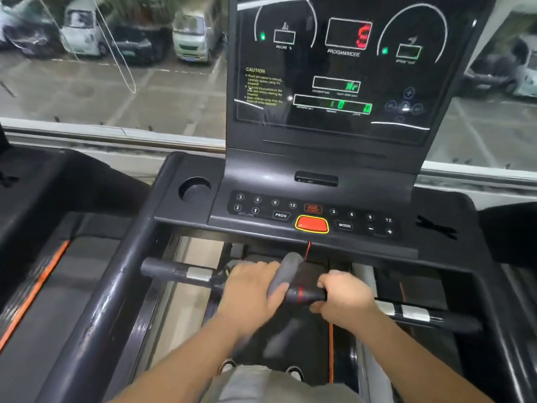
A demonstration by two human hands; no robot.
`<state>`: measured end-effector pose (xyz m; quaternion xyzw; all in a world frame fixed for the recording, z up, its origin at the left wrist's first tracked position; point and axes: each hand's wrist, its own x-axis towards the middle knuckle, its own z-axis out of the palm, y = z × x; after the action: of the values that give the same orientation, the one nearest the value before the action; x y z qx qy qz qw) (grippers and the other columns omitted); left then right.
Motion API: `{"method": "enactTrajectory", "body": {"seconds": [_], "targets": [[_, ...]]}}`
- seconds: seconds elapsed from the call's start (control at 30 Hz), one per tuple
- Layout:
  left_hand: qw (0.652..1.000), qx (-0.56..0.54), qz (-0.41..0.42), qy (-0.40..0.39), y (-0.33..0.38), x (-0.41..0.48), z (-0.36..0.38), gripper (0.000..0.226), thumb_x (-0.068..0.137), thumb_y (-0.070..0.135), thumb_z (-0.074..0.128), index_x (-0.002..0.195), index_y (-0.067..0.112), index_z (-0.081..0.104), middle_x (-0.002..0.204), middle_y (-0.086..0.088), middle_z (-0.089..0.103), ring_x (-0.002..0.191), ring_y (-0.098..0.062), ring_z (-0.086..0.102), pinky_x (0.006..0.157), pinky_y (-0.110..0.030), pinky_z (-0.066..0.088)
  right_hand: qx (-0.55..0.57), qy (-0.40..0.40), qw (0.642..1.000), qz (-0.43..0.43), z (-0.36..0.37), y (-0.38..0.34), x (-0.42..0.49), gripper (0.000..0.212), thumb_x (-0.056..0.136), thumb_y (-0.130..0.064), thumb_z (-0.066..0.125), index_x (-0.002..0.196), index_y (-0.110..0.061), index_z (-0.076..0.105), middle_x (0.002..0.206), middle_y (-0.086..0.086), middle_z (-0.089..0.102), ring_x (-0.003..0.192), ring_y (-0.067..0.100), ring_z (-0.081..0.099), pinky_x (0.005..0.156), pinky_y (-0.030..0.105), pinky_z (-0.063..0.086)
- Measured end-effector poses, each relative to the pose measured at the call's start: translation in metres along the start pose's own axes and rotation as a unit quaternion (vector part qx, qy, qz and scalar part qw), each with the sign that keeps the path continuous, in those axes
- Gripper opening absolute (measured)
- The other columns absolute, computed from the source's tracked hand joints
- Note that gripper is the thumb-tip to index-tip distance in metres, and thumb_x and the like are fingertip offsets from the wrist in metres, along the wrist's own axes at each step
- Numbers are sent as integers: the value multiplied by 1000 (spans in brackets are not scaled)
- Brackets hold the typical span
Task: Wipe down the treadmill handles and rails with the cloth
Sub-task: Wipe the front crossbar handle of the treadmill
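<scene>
Beyond the window lies a wet car park (pixel 116 88) with vans (pixel 194 33) standing in a row. Before the glass stands the treadmill (pixel 453 210), and its tall dark screen (pixel 334 68) shows green and red figures, all blurred. To the left a second treadmill (pixel 43 257) stands beside it, with an orange stripe along its belt. Under the screen is the control panel (pixel 276 209) with round number keys. A thick black rail (pixel 116 286) runs down the left side toward the person. Below the panel a handle bar (pixel 180 271) crosses from left to right, black with silver plates near both ends. Both forearms reach to the middle of this bar. The left hand (pixel 252 289) lies over the bar with its fingers curled down, and its thumb presses on the cloth (pixel 284 271). The cloth is grey and blurred. It stands up from this hand, between the two hands, against the bar. The right hand (pixel 343 295) is just beside it, with fingers and thumb closed fully round the bar, at a place where the bar is black with a red ring. On the panel are a round cup holder (pixel 194 189) at the left and a red button (pixel 311 224) with a yellow edge. A thin red cord (pixel 308 250) hangs from the panel just above the cloth.
</scene>
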<state>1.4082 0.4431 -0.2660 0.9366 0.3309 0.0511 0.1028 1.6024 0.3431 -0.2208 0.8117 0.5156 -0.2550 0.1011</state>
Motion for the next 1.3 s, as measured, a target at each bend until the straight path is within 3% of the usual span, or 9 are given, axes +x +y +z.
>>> {"method": "enactTrajectory", "body": {"seconds": [0.07,0.17,0.3,0.47,0.63,0.8,0.97,1.13,1.3], "targets": [[1000,7,-15,-20,-33,-5,-6,30,98,56,40,95,30,56,87,4,65,86,-27,61,85,-44,45,4,4,1000,-9,-1,6,3,43,85,-55,68,119,-29,62,119,-6,59,117,19,57,95,33,50],[979,62,-194,15,-68,-3,-9,42,92,56,35,81,24,60,76,-4,70,82,-35,66,91,-45,43,15,0,999,-28,0,12,4,43,84,-55,69,118,-28,63,119,-7,62,114,19,59,94,34,51],[940,69,-318,104,-17,0,10,40,92,44,46,78,10,62,75,-14,64,79,-38,60,94,-53,46,36,15,999,-38,1,15,5,42,77,-52,73,111,-29,67,115,-8,65,111,18,62,90,31,52],[963,18,-217,157,82,2,48,30,98,40,52,101,12,61,97,-9,60,97,-34,55,105,-56,42,33,18,998,-42,-1,16,3,40,77,-52,72,110,-29,68,116,-8,66,110,19,63,91,33,53],[988,72,-47,125,12,-21,31,37,100,48,42,114,18,60,106,1,64,103,-26,59,111,-55,36,24,20,999,-39,0,16,2,43,81,-54,72,116,-30,68,118,-7,66,113,21,62,92,33,52],[932,57,-331,136,-16,-14,17,45,99,50,33,91,15,59,88,-9,64,91,-37,62,107,-64,36,35,21,999,-34,0,14,1,41,80,-50,73,115,-29,68,118,-6,66,112,20,61,91,32,52],[964,21,-221,144,87,-5,52,38,98,47,39,108,16,60,107,-4,62,106,-29,58,114,-63,32,26,26,999,-26,0,14,2,31,78,-49,71,101,-29,68,108,-6,66,104,21,63,81,31,50],[993,41,-32,107,33,-25,42,39,99,48,47,122,20,59,122,4,63,118,-21,59,115,-61,34,25,22,999,-24,3,15,4,29,76,-52,70,93,-29,65,102,-7,68,100,22,64,77,30,50],[953,34,-252,166,17,-13,29,34,100,44,38,95,17,57,89,-6,61,91,-35,61,104,-55,34,37,18,999,-29,4,15,3,47,78,-53,73,120,-31,66,122,-7,65,116,21,61,93,34,52]]}}
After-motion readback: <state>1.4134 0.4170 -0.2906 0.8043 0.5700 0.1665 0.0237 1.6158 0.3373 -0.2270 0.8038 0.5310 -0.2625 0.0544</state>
